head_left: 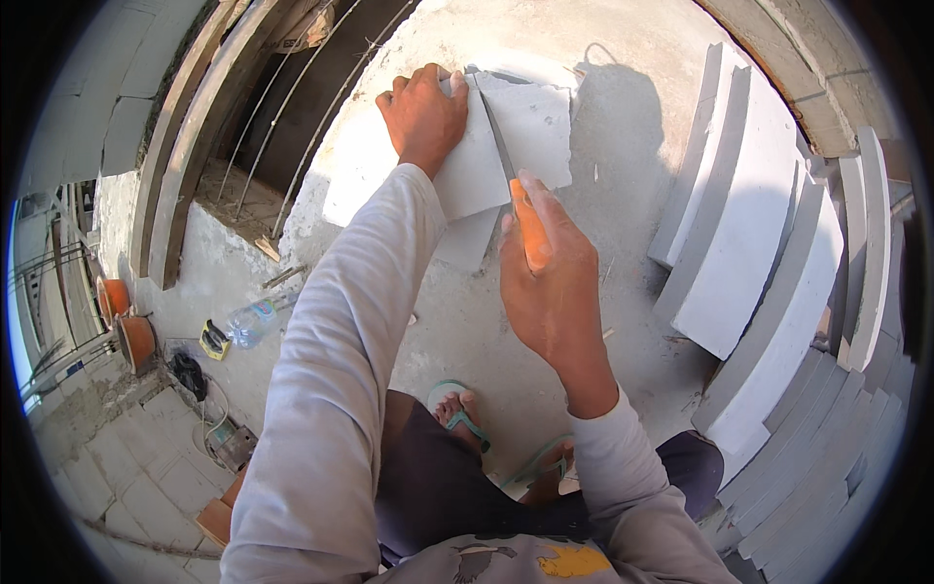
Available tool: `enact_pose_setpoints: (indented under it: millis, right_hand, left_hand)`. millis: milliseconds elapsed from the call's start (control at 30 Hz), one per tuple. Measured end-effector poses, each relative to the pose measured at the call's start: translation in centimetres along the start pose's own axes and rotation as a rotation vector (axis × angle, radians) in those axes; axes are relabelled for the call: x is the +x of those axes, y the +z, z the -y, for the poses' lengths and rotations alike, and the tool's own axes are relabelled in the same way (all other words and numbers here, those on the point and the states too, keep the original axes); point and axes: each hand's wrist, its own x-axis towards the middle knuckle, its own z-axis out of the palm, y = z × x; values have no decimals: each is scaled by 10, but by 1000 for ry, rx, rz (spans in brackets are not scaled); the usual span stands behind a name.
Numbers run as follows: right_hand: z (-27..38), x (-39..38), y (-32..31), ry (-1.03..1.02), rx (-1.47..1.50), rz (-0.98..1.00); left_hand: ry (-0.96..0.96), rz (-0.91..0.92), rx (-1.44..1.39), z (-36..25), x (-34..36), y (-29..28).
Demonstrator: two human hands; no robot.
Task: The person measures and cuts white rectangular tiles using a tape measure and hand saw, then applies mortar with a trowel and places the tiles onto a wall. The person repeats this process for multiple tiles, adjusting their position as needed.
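A white lightweight concrete block (472, 180) lies flat in front of me, raised on a grey-sided block (467, 241) beneath it. My left hand (426, 115) presses on its top, fingers bent over toward the far edge. In my right hand (553, 287) is a hand saw, gripped by its orange handle (529, 226). The thin saw blade (498, 134) points away from me and lies along a line across the block. To the right of the blade is a white section with a rough edge (541, 127). The blade's teeth are too small to make out.
White blocks (735, 214) stand at the right, above stacked grey slabs (808, 467). At far left, an opening (282, 107) is crossed by metal rods. A plastic bottle (251, 323), yellow-and-black tool (214, 339), orange bowls (136, 343) and a corded power tool (230, 443) lie lower left.
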Motion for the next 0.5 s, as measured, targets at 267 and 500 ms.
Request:
enact_pose_setpoints:
  millis: [267, 500]
  right_hand:
    - [-27, -29, -3, -160, -43, -112]
    - [-42, -41, 2, -142, -88, -109]
  left_hand:
    - [59, 13, 46, -5, -7, -2]
    - [-16, 85, 34, -6, -3, -10]
